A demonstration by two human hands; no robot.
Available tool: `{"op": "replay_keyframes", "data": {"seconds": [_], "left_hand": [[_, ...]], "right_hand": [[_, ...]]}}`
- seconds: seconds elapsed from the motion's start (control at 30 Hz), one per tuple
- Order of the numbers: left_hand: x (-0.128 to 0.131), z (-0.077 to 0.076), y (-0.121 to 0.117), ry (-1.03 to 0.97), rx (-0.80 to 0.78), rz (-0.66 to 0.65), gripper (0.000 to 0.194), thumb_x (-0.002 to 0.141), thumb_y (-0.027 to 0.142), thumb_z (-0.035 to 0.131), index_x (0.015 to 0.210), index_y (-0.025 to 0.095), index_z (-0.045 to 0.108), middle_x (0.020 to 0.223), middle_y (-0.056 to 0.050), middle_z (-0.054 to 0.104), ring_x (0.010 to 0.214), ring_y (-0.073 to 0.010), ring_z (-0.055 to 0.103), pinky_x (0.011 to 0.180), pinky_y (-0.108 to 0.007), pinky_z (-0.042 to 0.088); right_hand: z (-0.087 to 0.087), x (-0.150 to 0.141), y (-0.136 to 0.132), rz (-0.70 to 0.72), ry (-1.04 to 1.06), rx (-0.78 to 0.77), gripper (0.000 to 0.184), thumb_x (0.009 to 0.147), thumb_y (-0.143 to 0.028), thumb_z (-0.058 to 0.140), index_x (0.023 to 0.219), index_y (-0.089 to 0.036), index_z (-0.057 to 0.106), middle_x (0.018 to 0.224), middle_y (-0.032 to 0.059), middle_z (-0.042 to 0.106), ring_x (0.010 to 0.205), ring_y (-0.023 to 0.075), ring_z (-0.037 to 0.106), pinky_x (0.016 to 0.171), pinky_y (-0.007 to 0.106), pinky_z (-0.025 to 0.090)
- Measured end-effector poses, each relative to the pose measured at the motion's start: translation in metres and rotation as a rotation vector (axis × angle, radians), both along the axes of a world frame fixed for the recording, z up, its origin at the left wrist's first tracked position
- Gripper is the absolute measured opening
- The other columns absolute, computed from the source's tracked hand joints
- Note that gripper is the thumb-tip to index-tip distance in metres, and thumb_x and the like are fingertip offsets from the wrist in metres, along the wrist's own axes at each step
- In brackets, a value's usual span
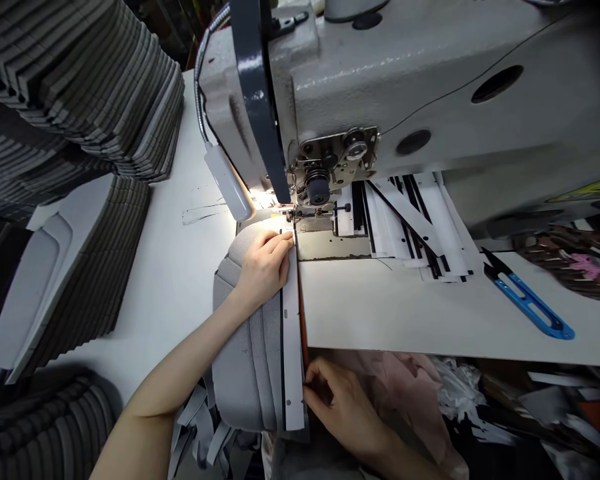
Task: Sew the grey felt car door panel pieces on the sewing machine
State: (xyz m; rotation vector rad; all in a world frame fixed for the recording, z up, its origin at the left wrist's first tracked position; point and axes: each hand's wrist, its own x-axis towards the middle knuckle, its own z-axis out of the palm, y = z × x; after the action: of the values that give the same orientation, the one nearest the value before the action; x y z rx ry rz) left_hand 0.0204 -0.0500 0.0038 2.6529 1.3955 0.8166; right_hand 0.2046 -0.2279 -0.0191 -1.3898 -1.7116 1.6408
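Head cam: L hand (264,268), R hand (344,405) at wht strip (292,340).

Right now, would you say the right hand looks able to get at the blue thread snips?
Probably yes: the blue thread snips lie uncovered on the white tabletop, to the right of the right hand, which would likely have to leave the white strip's edge first.

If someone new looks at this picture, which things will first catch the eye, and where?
The large sewing machine fills the upper right, its lamp lit. Below, the left hand rests on a grey fabric piece with a white strip, the right hand beside that strip's near end. Stacked grey pieces crowd the left; blue thread snips lie at the right.
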Motion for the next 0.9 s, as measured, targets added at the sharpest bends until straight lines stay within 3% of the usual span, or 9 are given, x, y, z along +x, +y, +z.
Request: {"op": "replay_keyframes", "data": {"seconds": [0.1,0.23,0.43,0.6,0.73,0.8,0.9], "left_hand": [[-0.001,-0.002,0.005,0.007,0.005,-0.01,0.023,0.092,0.008,0.043,0.104,0.018,0.061,0.119,-0.008,0.072,0.106,-0.0237,0.061,0.094,-0.044,0.055],[-0.002,-0.005,0.016,0.013,0.003,-0.015,0.021,0.091,0.009,0.044,0.101,0.018,0.061,0.116,-0.008,0.072,0.105,-0.0237,0.062,0.094,-0.043,0.054],[0.001,-0.001,0.026,0.033,-0.001,0.011,0.022,0.09,0.009,0.043,0.099,0.017,0.062,0.106,-0.01,0.071,0.1,-0.0234,0.064,0.089,-0.041,0.054],[0.003,0.005,-0.022,0.011,-0.01,0.008,0.022,0.095,0.013,0.048,0.11,0.017,0.064,0.119,-0.011,0.07,0.105,-0.0244,0.062,0.093,-0.044,0.055],[0.005,0.005,-0.071,-0.01,0.008,-0.002,0.032,0.092,0.011,0.055,0.124,0.016,0.061,0.125,-0.012,0.068,0.109,-0.0251,0.061,0.092,-0.042,0.058],[0.006,0.004,-0.083,-0.026,0.009,0.001,0.036,0.092,0.009,0.056,0.126,0.017,0.06,0.125,-0.012,0.068,0.11,-0.0249,0.062,0.091,-0.042,0.059],[0.006,0.004,-0.087,-0.019,-0.005,0.005,0.04,0.092,0.009,0.056,0.13,0.018,0.059,0.126,-0.012,0.068,0.111,-0.0253,0.062,0.092,-0.043,0.059]], "right_hand": [[0.001,0.001,0.0,-0.023,0.061,0.009,0.012,0.081,-0.013,0.057,0.089,-0.021,0.052,0.074,-0.0025,0.062,0.06,0.0112,0.058,0.055,0.022,0.044],[0.0,-0.002,0.001,-0.064,0.123,0.127,0.01,0.082,-0.011,0.052,0.08,-0.021,0.054,0.07,-0.0023,0.06,0.058,0.0113,0.055,0.053,0.022,0.042],[0.003,-0.004,0.006,-0.131,0.173,0.033,0.014,0.088,-0.016,0.05,0.075,-0.021,0.053,0.066,-0.0024,0.058,0.056,0.0102,0.052,0.047,0.019,0.034],[-0.003,-0.003,0.002,-0.219,0.286,0.014,0.019,0.093,-0.023,0.05,0.074,-0.021,0.049,0.065,-0.0032,0.053,0.056,0.0096,0.05,0.048,0.019,0.038],[-0.009,-0.005,-0.006,-0.326,0.291,0.081,0.005,0.087,-0.018,0.055,0.088,-0.022,0.053,0.075,-0.0024,0.06,0.063,0.01,0.06,0.057,0.02,0.049],[-0.009,-0.006,-0.008,-0.339,0.279,0.112,0.027,0.086,-0.014,0.056,0.111,-0.022,0.055,0.078,-0.0025,0.063,0.067,0.0107,0.063,0.062,0.021,0.053],[-0.007,-0.004,-0.008,-0.247,0.232,0.221,0.06,0.088,-0.01,0.051,0.145,-0.023,0.041,0.08,-0.0025,0.064,0.063,0.0095,0.061,0.058,0.019,0.053]]}}
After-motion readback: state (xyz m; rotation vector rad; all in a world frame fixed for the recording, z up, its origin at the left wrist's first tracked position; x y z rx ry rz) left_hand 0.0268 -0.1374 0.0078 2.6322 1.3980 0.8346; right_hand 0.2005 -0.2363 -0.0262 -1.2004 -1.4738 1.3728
